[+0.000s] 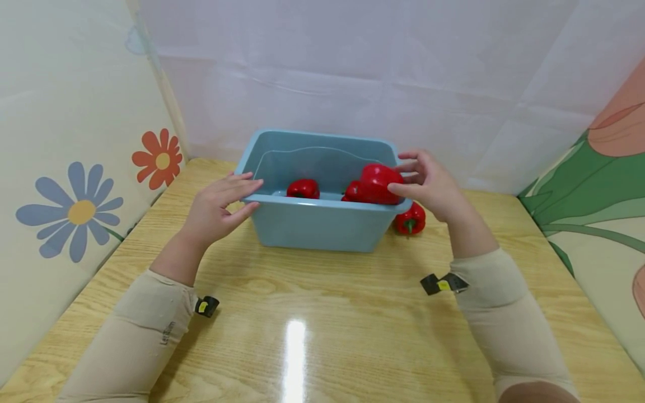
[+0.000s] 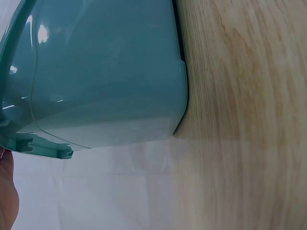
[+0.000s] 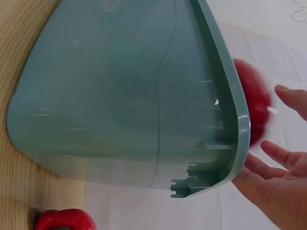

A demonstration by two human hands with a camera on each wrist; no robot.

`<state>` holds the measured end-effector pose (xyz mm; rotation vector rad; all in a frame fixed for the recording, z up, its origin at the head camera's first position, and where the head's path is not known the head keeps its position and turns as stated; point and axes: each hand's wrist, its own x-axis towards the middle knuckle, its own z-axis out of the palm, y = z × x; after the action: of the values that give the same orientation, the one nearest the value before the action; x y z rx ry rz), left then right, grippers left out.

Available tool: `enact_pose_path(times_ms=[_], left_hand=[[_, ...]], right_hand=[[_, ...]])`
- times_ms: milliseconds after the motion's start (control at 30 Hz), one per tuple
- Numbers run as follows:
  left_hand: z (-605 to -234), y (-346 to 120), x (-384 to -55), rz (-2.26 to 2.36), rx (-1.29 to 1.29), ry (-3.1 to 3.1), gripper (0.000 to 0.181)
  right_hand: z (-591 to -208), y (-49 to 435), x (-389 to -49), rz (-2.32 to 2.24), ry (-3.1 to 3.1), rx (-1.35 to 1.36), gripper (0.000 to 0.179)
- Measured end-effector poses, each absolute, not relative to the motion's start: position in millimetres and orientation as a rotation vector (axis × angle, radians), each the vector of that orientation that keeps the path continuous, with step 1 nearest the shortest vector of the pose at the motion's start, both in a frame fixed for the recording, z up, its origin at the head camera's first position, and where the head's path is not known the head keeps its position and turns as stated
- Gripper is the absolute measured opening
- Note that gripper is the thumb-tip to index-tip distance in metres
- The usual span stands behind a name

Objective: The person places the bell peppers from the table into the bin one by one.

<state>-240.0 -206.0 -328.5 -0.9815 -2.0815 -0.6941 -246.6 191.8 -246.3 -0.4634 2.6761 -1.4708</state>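
Note:
A blue plastic bin (image 1: pixel 314 224) stands on the table. My left hand (image 1: pixel 221 201) holds its left front corner, fingers over the rim and thumb on the outer side. My right hand (image 1: pixel 428 184) is at the right rim with its fingers spread. Just beside those fingers, a large red bell pepper (image 1: pixel 378 182) is over the bin's right end; it looks blurred in the right wrist view, and a gap shows between it and the thumb. Inside the bin lie another red bell pepper (image 1: pixel 303 188) and, partly hidden, a further red pepper (image 1: pixel 351 191).
One red bell pepper (image 1: pixel 410 219) lies on the wooden table (image 1: pixel 353 313), outside the bin by its right side. A white cloth (image 1: pixel 322 67) hangs behind the bin, and flower-patterned panels (image 1: pixel 80 212) border the table on both sides.

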Motion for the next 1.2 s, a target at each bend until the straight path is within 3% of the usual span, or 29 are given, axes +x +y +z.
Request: enact_pose_path(times_ms=[233, 1200], left_hand=[[-325.3, -203.1, -237.8, -0.686, -0.976, -2.094, 0.052], [-325.9, -202.6, -237.0, -0.688, -0.971, -2.099, 0.051]], right_hand=[[-247.0, 196.4, -246.6, -1.465, 2.644, -0.518, 0.06], [-251.1, 199.3, -247.0, -1.509, 2.638, -0.557, 0.052]])
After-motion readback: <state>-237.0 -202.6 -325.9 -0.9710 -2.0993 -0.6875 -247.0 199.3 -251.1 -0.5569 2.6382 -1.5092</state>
